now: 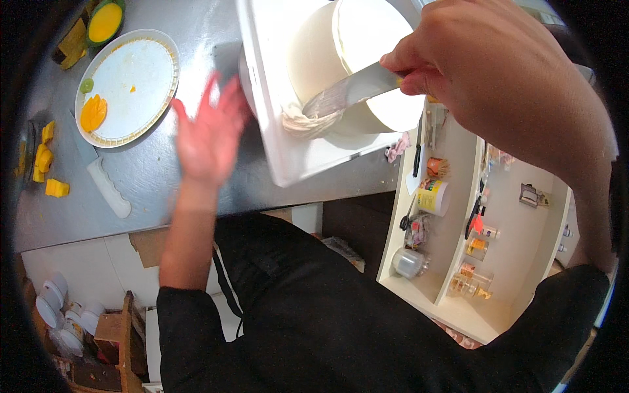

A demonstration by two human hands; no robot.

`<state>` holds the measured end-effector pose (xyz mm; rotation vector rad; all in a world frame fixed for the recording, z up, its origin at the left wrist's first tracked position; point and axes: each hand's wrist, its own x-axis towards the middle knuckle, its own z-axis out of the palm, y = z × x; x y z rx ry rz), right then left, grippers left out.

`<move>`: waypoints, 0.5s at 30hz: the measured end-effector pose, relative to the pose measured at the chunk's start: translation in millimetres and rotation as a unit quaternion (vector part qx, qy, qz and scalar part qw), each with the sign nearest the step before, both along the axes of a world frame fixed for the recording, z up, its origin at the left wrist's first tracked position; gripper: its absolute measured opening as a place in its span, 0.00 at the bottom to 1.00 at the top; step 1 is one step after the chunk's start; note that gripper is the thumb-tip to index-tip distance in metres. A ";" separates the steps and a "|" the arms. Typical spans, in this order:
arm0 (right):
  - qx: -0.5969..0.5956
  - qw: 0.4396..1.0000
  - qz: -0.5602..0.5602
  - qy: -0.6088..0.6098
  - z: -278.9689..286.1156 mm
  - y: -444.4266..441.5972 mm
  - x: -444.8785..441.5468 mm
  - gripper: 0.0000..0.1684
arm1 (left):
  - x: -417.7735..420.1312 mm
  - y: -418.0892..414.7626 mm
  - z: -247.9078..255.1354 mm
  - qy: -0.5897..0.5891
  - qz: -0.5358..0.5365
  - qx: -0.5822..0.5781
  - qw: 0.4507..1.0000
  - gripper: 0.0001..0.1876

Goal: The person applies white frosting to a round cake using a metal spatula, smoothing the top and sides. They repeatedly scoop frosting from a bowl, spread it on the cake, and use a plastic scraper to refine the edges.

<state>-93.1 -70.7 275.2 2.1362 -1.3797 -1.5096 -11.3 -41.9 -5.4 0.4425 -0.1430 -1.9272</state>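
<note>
My right hand (442, 64) grips a wide metal spatula (368, 83) at the upper right. Its blade is pressed at the base of a tall round cake coated in white cream (314, 54). A thick ridge of cream (312, 125) is gathered at the blade's edge. The cake stands on a white square board (290, 164), and a rounded edge, perhaps a turntable, shows beside it. My left hand (211, 132), blurred, is spread with nothing in it. It hovers over the metal table, between the board and a white plate (140, 93).
Orange fruit slices (93, 113) lie on the plate. A white-handled knife (110, 186) rests beside it, near fruit pieces (44, 157) and a cut mango (104, 24). Shelves (457, 211) with jars and scissors stand at right. Lidded tubs (69, 314) sit below left.
</note>
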 end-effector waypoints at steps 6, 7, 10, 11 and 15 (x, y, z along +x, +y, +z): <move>-0.005 1.000 0.004 -0.005 -2.9 3.0 -7.8 0.09 | 9.7 12.5 0.2 0.025 -0.051 -0.026 0.998 0.46; -0.009 1.000 0.006 -0.007 -2.7 3.8 -7.0 0.09 | 14.5 -4.7 3.2 0.047 -0.036 -0.040 0.997 0.47; -0.012 1.000 0.015 -0.010 -2.1 6.3 -7.5 0.09 | -1.6 4.3 2.0 0.030 -0.013 0.038 0.999 0.47; -0.012 1.000 0.020 -0.011 -2.3 6.8 -5.8 0.09 | -9.1 15.5 -9.7 0.015 -0.016 0.056 0.998 0.47; -0.021 0.999 0.021 -0.015 -0.9 11.0 -11.5 0.09 | -8.2 38.0 -1.3 -0.042 -0.105 -0.011 0.994 0.49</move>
